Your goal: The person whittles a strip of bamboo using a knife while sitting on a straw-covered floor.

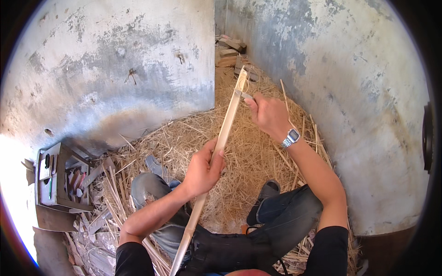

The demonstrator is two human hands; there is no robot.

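A long pale bamboo strip (227,122) slants from my lap up toward the far corner. My left hand (202,170) is wrapped round its middle. Near the strip's far end, my right hand (270,116) grips a knife, whose short metal blade (245,95) lies across the strip. The fingers hide the knife's handle. A thin curled shaving (246,85) stands up from the strip just beyond the blade. On my right wrist is a silver digital watch (291,137).
Straw-like shavings (248,161) cover the floor between my bent legs. Patchy walls (152,55) meet close ahead, with wood pieces (230,48) in the corner. A small wooden cabinet (60,177) with tools stands at left, beside long loose strips (117,195).
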